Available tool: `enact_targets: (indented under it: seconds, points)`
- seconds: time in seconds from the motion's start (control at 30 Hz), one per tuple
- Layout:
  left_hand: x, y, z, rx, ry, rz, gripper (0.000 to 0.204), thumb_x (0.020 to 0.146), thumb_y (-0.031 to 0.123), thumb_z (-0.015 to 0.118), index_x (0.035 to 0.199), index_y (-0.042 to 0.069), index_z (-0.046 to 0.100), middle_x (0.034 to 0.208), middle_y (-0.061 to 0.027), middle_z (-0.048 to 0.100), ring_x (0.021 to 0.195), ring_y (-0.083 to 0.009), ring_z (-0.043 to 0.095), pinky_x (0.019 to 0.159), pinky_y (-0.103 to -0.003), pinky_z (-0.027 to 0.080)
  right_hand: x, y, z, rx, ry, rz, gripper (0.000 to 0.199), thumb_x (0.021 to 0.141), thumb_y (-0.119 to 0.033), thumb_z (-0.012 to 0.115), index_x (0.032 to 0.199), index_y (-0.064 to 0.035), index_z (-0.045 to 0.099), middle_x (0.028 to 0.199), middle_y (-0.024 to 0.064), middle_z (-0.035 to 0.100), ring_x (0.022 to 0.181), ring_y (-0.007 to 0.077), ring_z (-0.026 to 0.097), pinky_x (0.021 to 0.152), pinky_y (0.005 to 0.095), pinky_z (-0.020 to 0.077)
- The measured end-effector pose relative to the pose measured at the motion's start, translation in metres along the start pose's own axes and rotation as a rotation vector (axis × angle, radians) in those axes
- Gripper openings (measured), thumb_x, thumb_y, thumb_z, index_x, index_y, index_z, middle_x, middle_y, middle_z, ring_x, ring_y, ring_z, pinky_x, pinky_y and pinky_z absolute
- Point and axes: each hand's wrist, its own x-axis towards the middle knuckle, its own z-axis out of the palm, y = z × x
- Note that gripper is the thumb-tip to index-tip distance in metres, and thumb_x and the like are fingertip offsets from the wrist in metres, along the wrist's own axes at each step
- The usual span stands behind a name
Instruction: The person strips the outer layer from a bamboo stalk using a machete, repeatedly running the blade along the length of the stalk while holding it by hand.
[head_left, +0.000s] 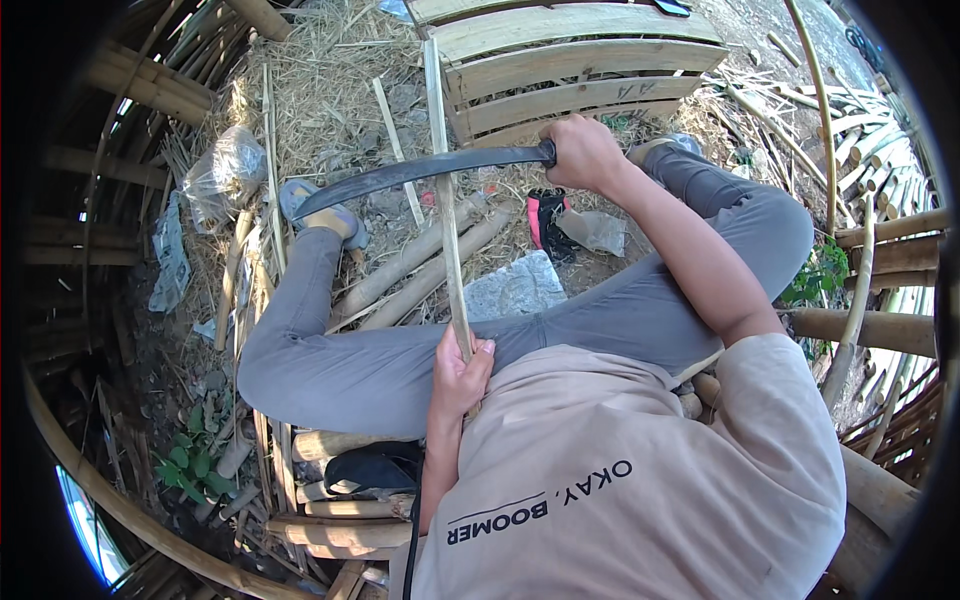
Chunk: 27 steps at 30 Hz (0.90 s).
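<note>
My left hand [461,372] is closed round the lower part of a long, narrow bamboo strip [447,232], near my lap. The strip runs away from me, its far end beside a wooden crate. In my right hand [588,155] is the dark handle of a machete with a long curved blade [425,168]. The blade points left and crosses the strip at its upper half; whether it bites into the strip I cannot tell. Its tip reaches over my left foot [325,212].
A slatted wooden crate [580,88] stands ahead. Between my legs lie bamboo poles [425,262], a pale stone block [515,288] and a red and black item [548,222]. A clear plastic bag [226,178] is at the left. Cut bamboo poles [885,165] are piled at the right.
</note>
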Motion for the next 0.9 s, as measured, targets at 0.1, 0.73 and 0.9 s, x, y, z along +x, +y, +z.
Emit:
enact_targets:
  seconds: [0.1, 0.73, 0.9]
  points:
    - [-0.001, -0.007, -0.003, 0.057, -0.004, 0.002, 0.022, 0.096, -0.005, 0.052, 0.092, 0.009, 0.036, 0.064, 0.0025, 0.040, 0.043, -0.0023, 0.035, 0.037, -0.022, 0.026, 0.004, 0.009, 0.003, -0.008, 0.001, 0.019, 0.028, 0.059, -0.017, 0.070, 0.085, -0.0079, 0.074, 0.076, 0.0191, 0.070, 0.076, 0.0374, 0.070, 0.076, 0.0456, 0.0580]
    - [0.000, -0.004, -0.004, 0.206, -0.051, 0.101, 0.022, 0.096, 0.000, 0.056, 0.088, 0.009, 0.037, 0.062, 0.0043, 0.042, 0.044, -0.0017, 0.035, 0.039, -0.022, 0.025, 0.007, 0.055, -0.013, -0.028, 0.230, 0.171, 0.021, 0.068, -0.021, 0.065, 0.082, -0.0065, 0.071, 0.075, 0.0213, 0.068, 0.079, 0.0401, 0.067, 0.077, 0.0493, 0.0559]
    - [0.000, 0.010, -0.003, -0.235, -0.115, -0.087, 0.024, 0.095, -0.003, 0.054, 0.091, 0.009, 0.034, 0.057, 0.0012, 0.038, 0.037, -0.0049, 0.034, 0.033, -0.023, 0.022, -0.004, 0.011, -0.015, -0.015, 0.026, -0.038, 0.023, 0.062, -0.018, 0.068, 0.082, -0.0081, 0.073, 0.077, 0.0196, 0.069, 0.079, 0.0383, 0.068, 0.076, 0.0476, 0.0565]
